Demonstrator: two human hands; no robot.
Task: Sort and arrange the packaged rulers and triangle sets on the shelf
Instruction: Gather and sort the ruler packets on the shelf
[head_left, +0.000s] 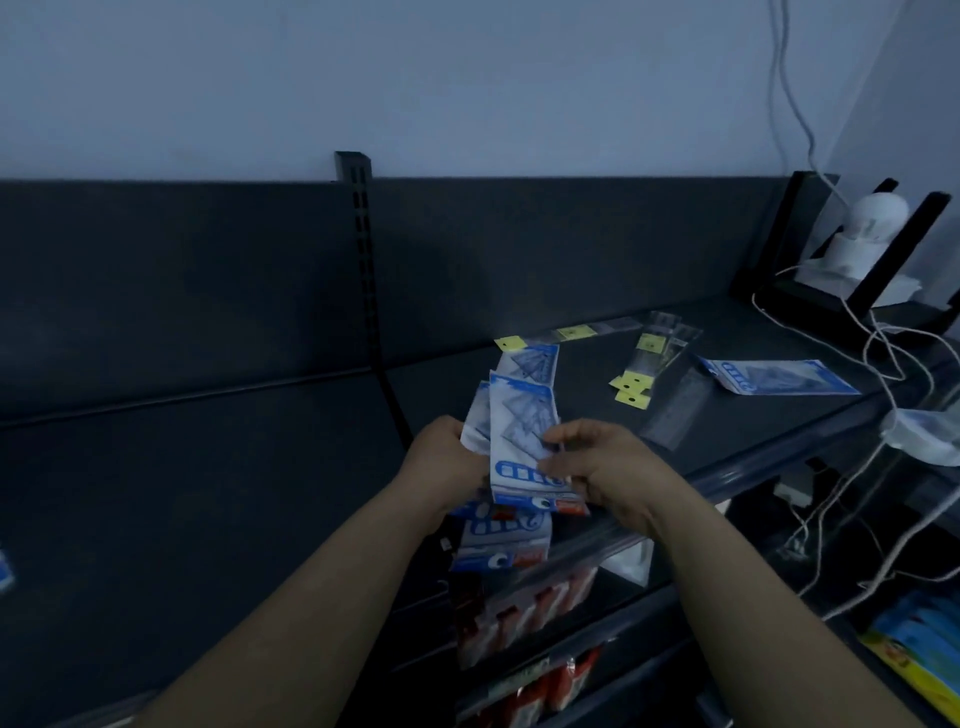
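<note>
Head view: left hand (447, 460) and right hand (605, 465), fingers (563, 437) curled round a fanned bundle of triangle set packs (522, 431), held just above the shelf (260, 467) front. Best to square the edges and face the headers one way before laying them down. Stray pack (779, 376) and ruler packs (649, 364) lie to the right; keep the piles apart.

Blue packet (4, 569) cut by left edge, triangle-set packets (522, 431) blurred, print unreadable
</note>
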